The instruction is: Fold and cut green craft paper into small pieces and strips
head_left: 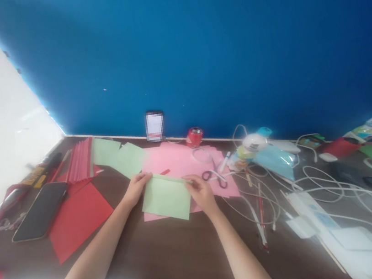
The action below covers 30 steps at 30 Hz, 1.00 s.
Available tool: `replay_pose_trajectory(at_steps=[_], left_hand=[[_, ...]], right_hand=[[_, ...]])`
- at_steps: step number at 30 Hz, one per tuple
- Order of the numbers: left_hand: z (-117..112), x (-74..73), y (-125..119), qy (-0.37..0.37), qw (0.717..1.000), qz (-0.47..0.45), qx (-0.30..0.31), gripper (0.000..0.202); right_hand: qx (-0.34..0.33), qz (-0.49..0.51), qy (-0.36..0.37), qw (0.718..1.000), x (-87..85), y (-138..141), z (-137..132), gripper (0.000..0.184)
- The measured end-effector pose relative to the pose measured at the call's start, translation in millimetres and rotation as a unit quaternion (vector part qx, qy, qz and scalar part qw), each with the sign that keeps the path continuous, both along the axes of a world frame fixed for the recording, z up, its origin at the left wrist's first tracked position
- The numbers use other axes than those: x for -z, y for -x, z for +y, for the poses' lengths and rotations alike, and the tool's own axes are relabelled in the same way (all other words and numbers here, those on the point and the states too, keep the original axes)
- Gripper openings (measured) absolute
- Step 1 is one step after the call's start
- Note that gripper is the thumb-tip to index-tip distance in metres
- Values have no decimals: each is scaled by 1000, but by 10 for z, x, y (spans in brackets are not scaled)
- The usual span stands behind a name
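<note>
A: Where is the pale green rectangular paper sheet [167, 202] kept?
B: It is held at the near edge of the loosely layered pink paper sheets [175, 158], above the dark brown wooden tabletop [173, 247]. Whether it is fully supported from below cannot be told.

A: How are the fingers placed?
B: The far left corner is gripped by the fingertips of the left hand [137, 189]; the far right corner is pinched between thumb and fingers of the right hand [199, 193]. How firmly each is pressed cannot be told.

A: And what seems to be in hand?
B: A narrow band along the far edge appears to be folded over, so a crease is probably being formed.

A: How is that best done?
B: The band should be kept equally wide at both ends, and the side edges lined up before any pressure is applied. The crease is best pressed from the middle outward, against the flat surface. The dark-handled scissors [216, 179], lying just beside the right hand, should be left clear of the elbow and wrist.
</note>
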<state>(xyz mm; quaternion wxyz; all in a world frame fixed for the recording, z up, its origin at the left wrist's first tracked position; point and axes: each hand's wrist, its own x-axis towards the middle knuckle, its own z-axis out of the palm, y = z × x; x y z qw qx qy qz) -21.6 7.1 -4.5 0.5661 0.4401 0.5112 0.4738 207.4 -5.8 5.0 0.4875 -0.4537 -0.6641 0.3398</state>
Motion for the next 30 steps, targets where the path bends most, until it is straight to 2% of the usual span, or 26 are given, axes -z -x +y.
replay_pose_trajectory(at_steps=[5,11,13,18,22,30], left_hand=[[8,16,22,16,1000,-26,-4,37],[2,-59,36,-34,996,77,-42,45],[-6,-84,30,-40,994,90,-36,45],[-27,-118,4,-36,998,53,19,44],[-21,-110,-4,-40,998,40,1,32],[-23,-75,22,-56,995,60,-51,38]], right_hand=[[-15,-15,-23,1000,4,9,-6,12],[-5,-10,57,998,35,15,-13,17],[7,-12,66,998,27,20,-17,17],[30,-5,81,996,2,31,-25,23],[22,-7,104,994,11,49,-29,26],[36,22,16,999,54,55,-17,11]])
